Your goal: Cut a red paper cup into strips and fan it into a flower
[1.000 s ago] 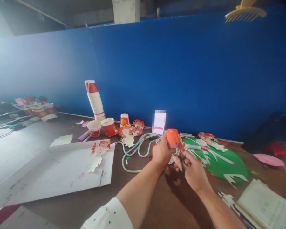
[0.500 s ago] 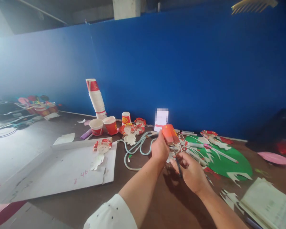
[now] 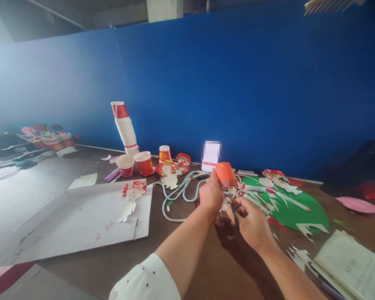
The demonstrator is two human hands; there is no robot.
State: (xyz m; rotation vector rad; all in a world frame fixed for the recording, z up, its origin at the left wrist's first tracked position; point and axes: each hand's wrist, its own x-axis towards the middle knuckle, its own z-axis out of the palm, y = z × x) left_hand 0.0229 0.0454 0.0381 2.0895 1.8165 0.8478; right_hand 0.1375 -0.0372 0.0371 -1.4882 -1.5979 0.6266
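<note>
My left hand [image 3: 211, 192] grips a red-orange paper cup [image 3: 226, 175] by its left side, held up over the table. Just below and to the right, my right hand [image 3: 246, 216] is closed around a pair of dark-handled scissors [image 3: 235, 213]. The blades point up at the cup's lower edge; whether they bite into the paper is too small to tell. Behind the cup leans a phone [image 3: 210, 156] with a lit, blurred screen. Pale cables [image 3: 190, 187] lie beside my left hand, and a green sheet [image 3: 309, 208] with paper scraps is to the right.
A tall stack of paper cups [image 3: 125, 129] stands against the blue partition [image 3: 237, 83], with loose cups [image 3: 143, 162] beside it. Cut-paper dolls [image 3: 169, 175] lie about, one on a white board [image 3: 81, 221]. An open notebook [image 3: 350, 262] sits at front right.
The cup in my left hand has shifted slightly right and tilted a little. My right hand and the scissors stay close beneath it. The whole view has moved slightly.
</note>
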